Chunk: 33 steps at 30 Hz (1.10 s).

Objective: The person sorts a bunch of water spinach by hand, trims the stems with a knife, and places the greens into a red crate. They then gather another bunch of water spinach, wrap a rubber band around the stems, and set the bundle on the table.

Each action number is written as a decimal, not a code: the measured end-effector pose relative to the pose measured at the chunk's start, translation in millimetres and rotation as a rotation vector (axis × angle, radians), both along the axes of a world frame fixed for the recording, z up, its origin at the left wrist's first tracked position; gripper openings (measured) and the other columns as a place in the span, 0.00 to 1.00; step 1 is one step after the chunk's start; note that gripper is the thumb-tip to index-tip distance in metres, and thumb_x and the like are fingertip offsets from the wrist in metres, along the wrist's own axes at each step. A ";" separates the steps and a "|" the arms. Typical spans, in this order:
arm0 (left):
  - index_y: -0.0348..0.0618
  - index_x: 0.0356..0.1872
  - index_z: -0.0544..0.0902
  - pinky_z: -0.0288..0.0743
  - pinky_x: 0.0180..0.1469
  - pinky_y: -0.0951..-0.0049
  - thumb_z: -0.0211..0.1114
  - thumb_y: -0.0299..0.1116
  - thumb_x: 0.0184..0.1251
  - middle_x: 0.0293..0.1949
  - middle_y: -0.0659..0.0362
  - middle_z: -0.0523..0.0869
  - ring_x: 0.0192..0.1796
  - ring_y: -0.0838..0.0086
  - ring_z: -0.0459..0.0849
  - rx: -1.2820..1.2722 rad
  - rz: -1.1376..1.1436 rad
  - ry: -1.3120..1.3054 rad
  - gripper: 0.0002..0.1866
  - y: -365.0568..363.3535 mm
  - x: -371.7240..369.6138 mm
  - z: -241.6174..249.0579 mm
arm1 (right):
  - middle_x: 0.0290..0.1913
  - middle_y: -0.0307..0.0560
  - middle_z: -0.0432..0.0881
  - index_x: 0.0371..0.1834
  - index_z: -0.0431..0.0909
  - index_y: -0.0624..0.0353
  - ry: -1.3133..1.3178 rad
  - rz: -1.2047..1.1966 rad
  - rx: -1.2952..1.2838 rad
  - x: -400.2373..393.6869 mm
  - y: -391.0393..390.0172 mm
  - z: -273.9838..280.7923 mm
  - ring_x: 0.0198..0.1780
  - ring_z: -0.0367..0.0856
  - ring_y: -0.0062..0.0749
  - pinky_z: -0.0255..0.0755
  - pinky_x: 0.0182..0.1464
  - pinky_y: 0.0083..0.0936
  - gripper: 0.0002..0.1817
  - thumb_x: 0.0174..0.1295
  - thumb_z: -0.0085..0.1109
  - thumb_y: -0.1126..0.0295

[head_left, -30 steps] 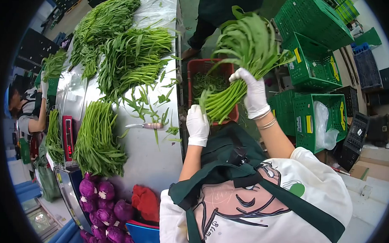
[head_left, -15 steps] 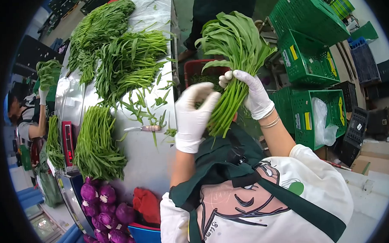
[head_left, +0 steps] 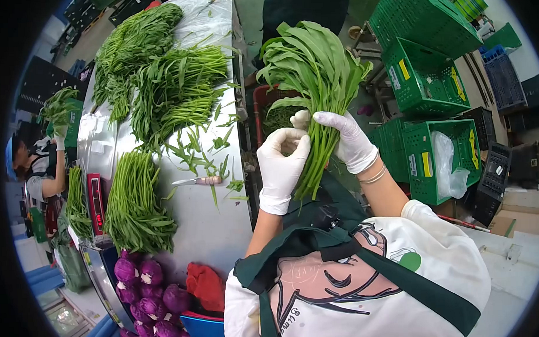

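In the head view my right hand (head_left: 350, 143), in a white glove, is wrapped round a bunch of water spinach (head_left: 322, 68), leaves up and stems down. My gloved left hand (head_left: 284, 168) touches the left edge of the stems, thumb and forefinger pinched together there; what exactly lies between the tips is partly hidden. On the metal table (head_left: 215, 236) to the left lie a knife (head_left: 198, 180), loose leaf scraps (head_left: 198, 153) and a trimmed stack of water spinach (head_left: 134, 197).
Larger heaps of water spinach (head_left: 180, 88) cover the table's far part. Purple onions (head_left: 152, 306) hang near a red cloth (head_left: 205, 286). A red scale (head_left: 95, 204) stands left. Green crates (head_left: 441, 162) fill the right side. Behind the bunch is a red bin (head_left: 260, 103). A co-worker (head_left: 44, 167) lifts greens.
My left hand has moved in to the stems, its spread fingers now closed in a pinch. The bunch in my right hand has shifted slightly left and stands more upright.
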<state>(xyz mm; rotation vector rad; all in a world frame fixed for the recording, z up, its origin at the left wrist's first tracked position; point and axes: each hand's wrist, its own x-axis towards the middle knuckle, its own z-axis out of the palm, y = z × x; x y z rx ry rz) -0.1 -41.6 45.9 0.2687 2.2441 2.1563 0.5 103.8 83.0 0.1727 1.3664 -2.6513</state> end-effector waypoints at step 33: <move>0.41 0.35 0.75 0.70 0.29 0.65 0.57 0.30 0.67 0.24 0.54 0.78 0.23 0.64 0.77 -0.331 0.158 0.042 0.04 13.5 12.1 -13.5 | 0.34 0.40 0.80 0.46 0.75 0.59 -0.094 -0.173 0.066 -6.1 -7.9 -26.5 0.30 0.79 0.24 0.76 0.38 0.22 0.17 0.54 0.65 0.69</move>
